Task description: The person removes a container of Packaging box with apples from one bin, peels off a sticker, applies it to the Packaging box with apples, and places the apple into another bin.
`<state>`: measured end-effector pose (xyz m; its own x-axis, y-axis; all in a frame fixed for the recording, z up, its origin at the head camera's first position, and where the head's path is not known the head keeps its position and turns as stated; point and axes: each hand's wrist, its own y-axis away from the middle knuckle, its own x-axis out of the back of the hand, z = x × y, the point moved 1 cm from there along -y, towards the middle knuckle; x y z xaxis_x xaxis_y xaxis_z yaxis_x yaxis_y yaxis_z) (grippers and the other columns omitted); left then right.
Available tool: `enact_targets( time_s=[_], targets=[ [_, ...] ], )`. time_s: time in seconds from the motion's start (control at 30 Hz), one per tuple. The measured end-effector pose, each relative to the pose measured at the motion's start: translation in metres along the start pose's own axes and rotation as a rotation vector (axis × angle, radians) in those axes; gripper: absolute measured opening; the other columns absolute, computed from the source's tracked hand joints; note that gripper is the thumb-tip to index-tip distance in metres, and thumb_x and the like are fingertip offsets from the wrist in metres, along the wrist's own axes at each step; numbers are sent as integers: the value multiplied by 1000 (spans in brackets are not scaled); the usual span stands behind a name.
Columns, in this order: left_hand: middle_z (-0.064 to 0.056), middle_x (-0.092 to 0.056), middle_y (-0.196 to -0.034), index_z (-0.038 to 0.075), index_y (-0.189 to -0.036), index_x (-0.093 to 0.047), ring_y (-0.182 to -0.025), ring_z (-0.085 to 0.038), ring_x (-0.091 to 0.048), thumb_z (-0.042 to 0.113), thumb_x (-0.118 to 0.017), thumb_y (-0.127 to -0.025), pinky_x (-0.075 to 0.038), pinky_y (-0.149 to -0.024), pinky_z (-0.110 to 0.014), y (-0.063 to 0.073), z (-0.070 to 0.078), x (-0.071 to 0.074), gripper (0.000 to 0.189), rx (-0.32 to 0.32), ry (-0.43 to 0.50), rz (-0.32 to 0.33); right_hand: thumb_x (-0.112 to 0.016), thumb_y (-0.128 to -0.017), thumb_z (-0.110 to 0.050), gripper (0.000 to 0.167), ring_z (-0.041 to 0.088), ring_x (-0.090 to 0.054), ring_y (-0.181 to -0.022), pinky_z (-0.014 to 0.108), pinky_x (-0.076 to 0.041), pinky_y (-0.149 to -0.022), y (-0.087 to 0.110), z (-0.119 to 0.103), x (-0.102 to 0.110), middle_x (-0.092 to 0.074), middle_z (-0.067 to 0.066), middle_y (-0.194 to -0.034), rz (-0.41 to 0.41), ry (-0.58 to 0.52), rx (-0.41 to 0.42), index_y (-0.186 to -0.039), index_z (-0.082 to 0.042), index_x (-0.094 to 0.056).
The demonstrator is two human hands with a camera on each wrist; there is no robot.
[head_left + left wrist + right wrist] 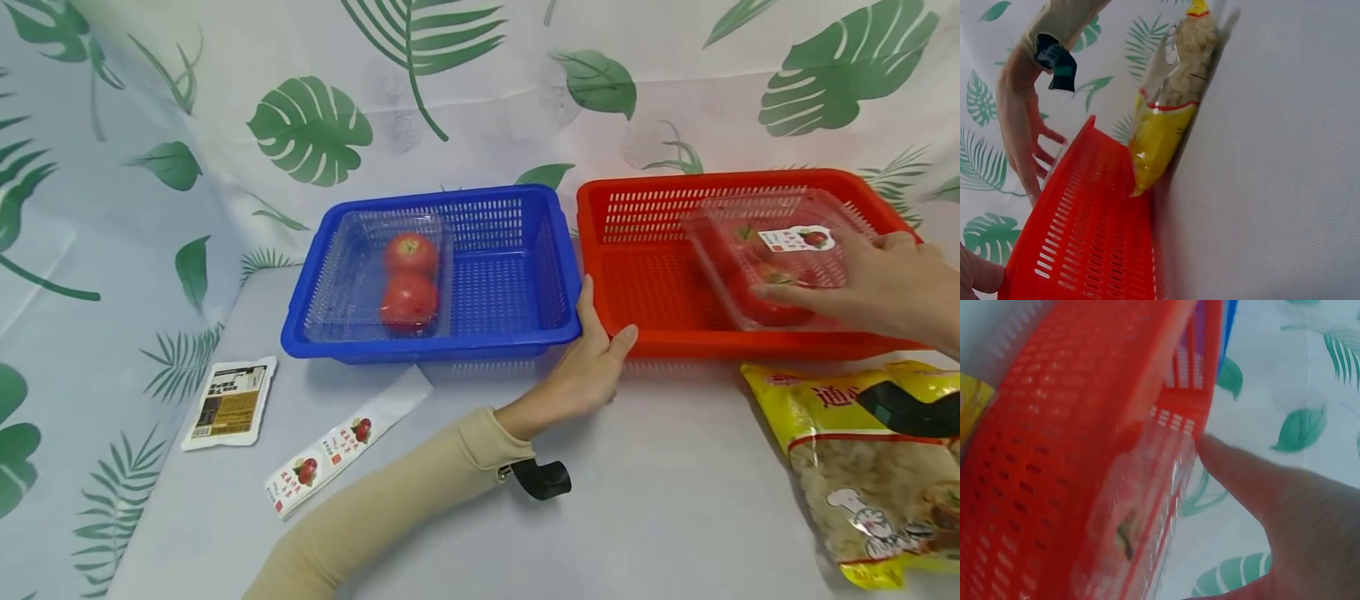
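Observation:
A red plastic basket [645,283] holds a clear lidded box [720,218] of tomatoes [780,310], with a printed label [797,239] on its lid. My right hand [892,279] lies over the right part of this box, fingers extended and spread, thumb across the lid. In the right wrist view, the thumb [1260,487] reaches to the basket's rim beside the box. My left hand [588,367] grips the red basket's near left corner, thumb at the front and fingers between the two baskets. A blue basket [491,292] holds another clear box [348,283] with two tomatoes [410,279].
A strip of printed labels [348,442] lies in front of the blue basket, and a small sealed packet [231,402] is at the left. A yellow food bag [847,467] lies at the front right. Behind the baskets rises a leaf-patterned cloth [487,125].

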<state>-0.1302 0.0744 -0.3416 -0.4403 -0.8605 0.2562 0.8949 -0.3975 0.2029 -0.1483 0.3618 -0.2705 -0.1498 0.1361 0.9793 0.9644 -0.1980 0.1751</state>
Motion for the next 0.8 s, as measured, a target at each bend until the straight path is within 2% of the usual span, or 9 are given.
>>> enact_targets(
  time_s=[0.07, 0.23, 0.33, 0.43, 0.5, 0.6, 0.8],
  targets=[
    [-5, -45, -61, 33, -166, 15, -47, -18, -47, 32, -46, -113, -37, -51, -26, 0, 0, 0, 81, 1, -1, 0, -71, -91, -57, 119, 68, -17, -122, 83, -43, -85, 0, -2, -7, -17, 50, -133, -10, -50, 30, -160, 6, 4],
    [-5, -45, -61, 33, -166, 14, -46, -19, -48, 32, -48, -113, -37, -49, -25, 0, 0, 0, 81, 4, 4, -4, -76, -88, -55, 121, 67, -17, -122, 81, -45, -85, -5, 1, -11, -17, 48, -133, -52, -96, 1, -156, 12, -1],
    [-5, -44, -62, 33, -166, 14, -46, -20, -48, 32, -48, -113, -37, -49, -25, -1, -1, 0, 82, -3, 9, -4, -79, -85, -58, 119, 66, -26, -117, 77, -50, -82, -7, 3, -12, -25, 47, -130, -60, -98, 13, -149, 18, -13],
    [-5, -45, -63, 33, -166, 14, -46, -21, -50, 32, -47, -113, -38, -50, -25, -1, -2, 2, 81, -10, 11, 2, -81, -82, -60, 111, 65, -37, -106, 75, -53, -78, -8, 2, -15, -36, 48, -121, -33, -58, 55, -137, 21, -29],
    [-5, -45, -63, 33, -166, 14, -46, -22, -50, 32, -47, -113, -39, -51, -25, -1, -1, 3, 81, -13, 11, 4, -80, -82, -61, 107, 65, -40, -104, 76, -51, -80, -7, 0, -17, -39, 49, -118, -19, -32, 68, -131, 22, -33],
    [-6, -44, -63, 34, -166, 15, -47, -24, -51, 33, -47, -113, -40, -51, -25, -1, -1, 3, 81, -14, 12, 3, -78, -84, -59, 104, 67, -40, -104, 80, -46, -85, -5, -1, -21, -40, 50, -118, 5, -10, 73, -130, 23, -34],
    [-7, -46, -65, 37, -165, 15, -52, -36, -57, 33, -48, -112, -43, -51, -25, 0, -1, 2, 82, 0, 27, -4, -77, -88, -53, 97, 69, -29, -111, 86, -36, -94, -1, -2, -27, -33, 52, -121, 23, 1, 82, -127, 23, -33]
  ],
)
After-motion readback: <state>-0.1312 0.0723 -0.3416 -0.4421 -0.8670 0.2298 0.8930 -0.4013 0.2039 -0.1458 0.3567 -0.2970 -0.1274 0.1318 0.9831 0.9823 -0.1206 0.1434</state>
